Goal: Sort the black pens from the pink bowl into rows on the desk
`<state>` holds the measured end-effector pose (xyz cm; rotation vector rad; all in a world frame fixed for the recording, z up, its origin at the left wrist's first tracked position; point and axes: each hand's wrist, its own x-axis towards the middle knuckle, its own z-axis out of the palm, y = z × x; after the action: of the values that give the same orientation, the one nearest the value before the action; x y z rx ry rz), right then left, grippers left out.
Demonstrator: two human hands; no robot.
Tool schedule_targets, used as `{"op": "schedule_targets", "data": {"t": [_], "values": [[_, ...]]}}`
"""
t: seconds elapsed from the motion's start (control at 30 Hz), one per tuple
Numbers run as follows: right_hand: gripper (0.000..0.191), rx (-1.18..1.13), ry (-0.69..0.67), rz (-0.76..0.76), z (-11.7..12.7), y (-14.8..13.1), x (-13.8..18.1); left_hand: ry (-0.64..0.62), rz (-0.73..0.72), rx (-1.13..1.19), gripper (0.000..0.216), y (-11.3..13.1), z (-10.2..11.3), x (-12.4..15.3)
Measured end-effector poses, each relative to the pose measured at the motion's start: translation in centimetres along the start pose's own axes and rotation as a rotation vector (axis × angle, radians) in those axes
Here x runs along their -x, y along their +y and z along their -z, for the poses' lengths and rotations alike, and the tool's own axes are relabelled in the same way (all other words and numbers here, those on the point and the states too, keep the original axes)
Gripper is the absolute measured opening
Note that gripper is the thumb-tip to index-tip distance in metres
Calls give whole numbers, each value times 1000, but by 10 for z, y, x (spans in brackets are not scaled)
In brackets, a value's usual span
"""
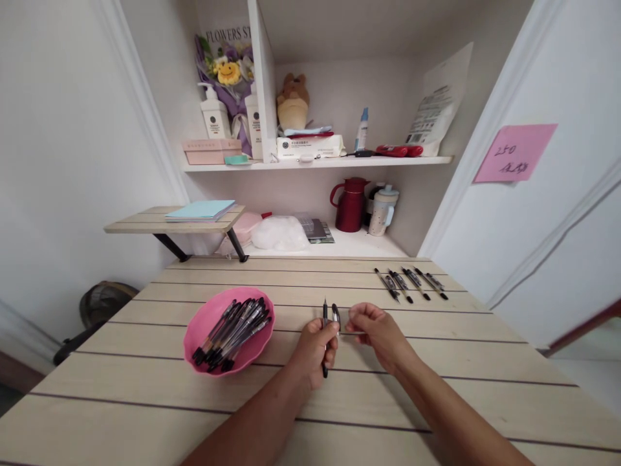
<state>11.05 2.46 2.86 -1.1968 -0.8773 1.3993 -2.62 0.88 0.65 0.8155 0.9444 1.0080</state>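
Note:
My left hand (315, 346) is closed round a black pen (325, 315), held upright with its bare tip pointing up. Beside that tip, a black pen cap with a shiny clip (336, 314) stands at the left fingers. Just right of it is my right hand (371, 330), its fingers curled in and thumb and forefinger close together; what they hold, if anything, is too small to make out. A pink bowl (194, 317) full of black-capped pens (237, 330) sits left of my hands. Several more pens (410, 283) lie in small groups in a row at the table's back right.
The slatted wooden table (160, 395) runs back to a white shelf unit (310, 163). A small raised stand (136, 220) with coloured paper (201, 210) is at the back left. Behind the table are a white plastic bag (279, 233), a red jug (350, 204) and a cup (382, 212).

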Motion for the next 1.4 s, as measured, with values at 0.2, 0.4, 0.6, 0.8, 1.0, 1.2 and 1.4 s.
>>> {"op": "schedule_targets", "data": {"t": [0.2, 0.4, 0.6, 0.8, 1.0, 1.2, 1.4], "values": [[22, 238, -75, 153, -6, 30, 1, 40, -70, -70, 32, -4, -3, 0], [10, 960, 162, 310, 25, 4, -52, 72, -50, -59, 36, 0, 1, 1], [9, 1238, 367, 265, 67, -44, -115, 53, -36, -109, 31, -3, 1, 2], [19, 1416, 395, 179, 68, -37, -148, 51, -9, -134, 30, -6, 0, 1], [24, 1501, 403, 164, 66, -33, -159, 44, -5, -159, 31, -6, 0, -1], [22, 1501, 394, 210, 84, -46, -148, 13, -22, -168, 28, -9, 3, -3], [23, 1445, 357, 237, 103, -46, -127, 11, -20, -171, 27, -8, 2, -2]]}}
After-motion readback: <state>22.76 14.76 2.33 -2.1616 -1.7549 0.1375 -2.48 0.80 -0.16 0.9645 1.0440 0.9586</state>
